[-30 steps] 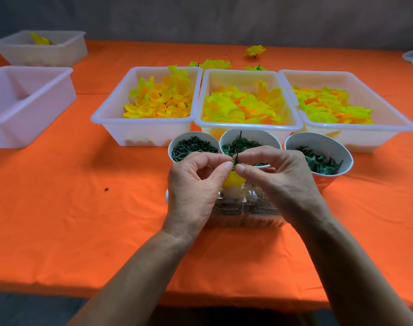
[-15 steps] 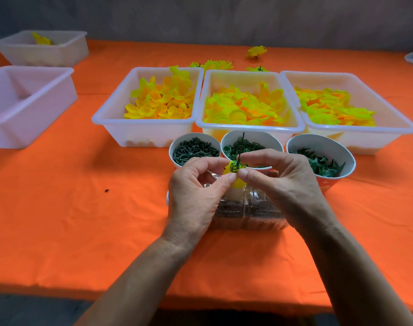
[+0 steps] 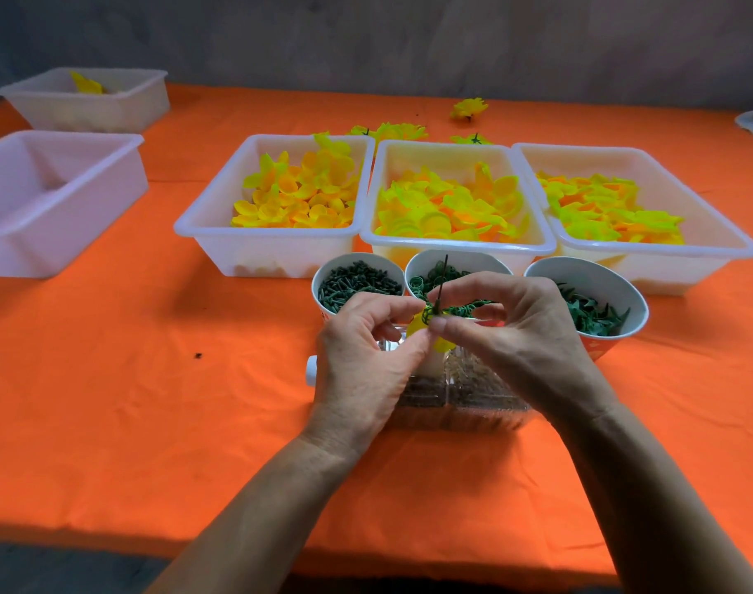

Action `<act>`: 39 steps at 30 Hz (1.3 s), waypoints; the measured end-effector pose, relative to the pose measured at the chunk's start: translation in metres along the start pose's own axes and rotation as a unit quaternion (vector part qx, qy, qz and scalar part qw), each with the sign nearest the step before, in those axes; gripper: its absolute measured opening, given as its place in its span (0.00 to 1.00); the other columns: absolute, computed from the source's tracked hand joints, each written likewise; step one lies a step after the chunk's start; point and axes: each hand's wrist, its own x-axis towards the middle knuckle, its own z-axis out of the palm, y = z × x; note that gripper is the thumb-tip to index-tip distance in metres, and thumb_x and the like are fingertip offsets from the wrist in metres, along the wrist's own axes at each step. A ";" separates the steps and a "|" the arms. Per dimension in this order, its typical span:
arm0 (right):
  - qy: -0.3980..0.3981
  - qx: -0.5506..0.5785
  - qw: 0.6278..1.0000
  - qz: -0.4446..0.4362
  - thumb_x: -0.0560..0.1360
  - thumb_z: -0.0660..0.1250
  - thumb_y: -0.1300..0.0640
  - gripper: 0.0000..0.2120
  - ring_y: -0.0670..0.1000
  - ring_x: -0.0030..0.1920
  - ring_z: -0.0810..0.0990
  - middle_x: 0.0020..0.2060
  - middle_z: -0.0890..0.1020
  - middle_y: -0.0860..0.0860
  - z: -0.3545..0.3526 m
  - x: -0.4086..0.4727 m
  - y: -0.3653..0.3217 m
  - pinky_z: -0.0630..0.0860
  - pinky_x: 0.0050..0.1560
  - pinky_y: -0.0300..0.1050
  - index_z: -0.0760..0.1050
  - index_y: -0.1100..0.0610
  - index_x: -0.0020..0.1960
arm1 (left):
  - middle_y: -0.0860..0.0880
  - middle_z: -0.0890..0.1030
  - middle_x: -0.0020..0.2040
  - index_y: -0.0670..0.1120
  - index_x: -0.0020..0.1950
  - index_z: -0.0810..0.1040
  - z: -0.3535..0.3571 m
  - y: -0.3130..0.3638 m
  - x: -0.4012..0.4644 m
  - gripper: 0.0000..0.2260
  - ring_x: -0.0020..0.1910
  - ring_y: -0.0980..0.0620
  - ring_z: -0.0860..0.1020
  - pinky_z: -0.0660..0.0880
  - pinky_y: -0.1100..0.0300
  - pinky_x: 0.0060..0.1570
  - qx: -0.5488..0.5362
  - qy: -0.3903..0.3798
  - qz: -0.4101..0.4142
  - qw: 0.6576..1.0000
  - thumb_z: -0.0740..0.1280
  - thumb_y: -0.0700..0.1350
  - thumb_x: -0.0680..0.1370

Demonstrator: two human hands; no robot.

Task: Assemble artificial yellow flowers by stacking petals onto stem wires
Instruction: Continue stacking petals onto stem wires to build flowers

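Between my two hands, just above the clear plastic box (image 3: pixel 460 405) on the orange tabletop (image 3: pixel 151 400), I have the half-built flower: a thin dark stem wire (image 3: pixel 442 281) standing nearly upright, with a small yellow petal (image 3: pixel 441 342) and a green ringed collar (image 3: pixel 427 315) threaded on near its lower end. My left hand (image 3: pixel 366 358) pinches the petal from the left with thumb and forefinger; the grip of my right hand (image 3: pixel 507 332) is likewise closed, thumb and forefinger nipping the wire just at the collar. I judge all of this to be feather-light. The petal looks soft and easily creased, the wire thin, springy and likely to slip or bend if pushed from its free tip. So I would keep hold low on the wire, close to the stack, and press on the collar or the petal's centre, not its edges. Behind the hands stand three cups of green parts (image 3: pixel 359 289), and beyond those three white tubs of yellow petals (image 3: pixel 276 250). Compared with half a second ago, more of the wire shows above my fingers and the collar sits lower against the petal, while both pinches have barely shifted.
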 end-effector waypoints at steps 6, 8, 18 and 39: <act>0.038 -0.039 0.998 -0.040 0.66 0.75 0.65 0.14 0.39 0.46 0.81 0.40 0.84 0.41 0.002 0.000 -0.002 0.75 0.54 0.44 0.81 0.47 0.43 | 0.52 0.78 0.39 0.46 0.44 0.83 0.003 -0.001 0.003 0.06 0.32 0.58 0.72 0.70 0.66 0.35 0.016 0.003 0.004 1.000 0.76 0.39 0.69; 0.035 -0.026 0.998 -0.035 0.66 0.75 0.66 0.14 0.40 0.45 0.80 0.41 0.84 0.42 0.001 -0.001 0.000 0.76 0.52 0.45 0.81 0.48 0.43 | 0.53 0.78 0.38 0.47 0.43 0.82 0.003 -0.001 0.003 0.06 0.32 0.58 0.71 0.69 0.67 0.35 0.019 0.003 0.007 1.000 0.75 0.38 0.69; 0.075 0.005 0.995 -0.063 0.65 0.77 0.65 0.11 0.39 0.43 0.81 0.40 0.84 0.47 0.006 -0.001 0.008 0.74 0.44 0.34 0.82 0.52 0.43 | 0.55 0.77 0.37 0.52 0.40 0.81 0.002 0.002 0.001 0.10 0.33 0.58 0.72 0.70 0.67 0.35 0.018 0.003 0.008 1.000 0.75 0.38 0.69; 0.098 0.199 0.970 -0.103 0.67 0.73 0.66 0.08 0.50 0.41 0.84 0.40 0.86 0.54 0.014 0.007 0.000 0.79 0.46 0.43 0.82 0.58 0.45 | 0.56 0.78 0.38 0.55 0.40 0.81 0.000 0.004 0.000 0.13 0.34 0.60 0.73 0.72 0.64 0.37 0.008 -0.004 -0.007 1.000 0.75 0.36 0.68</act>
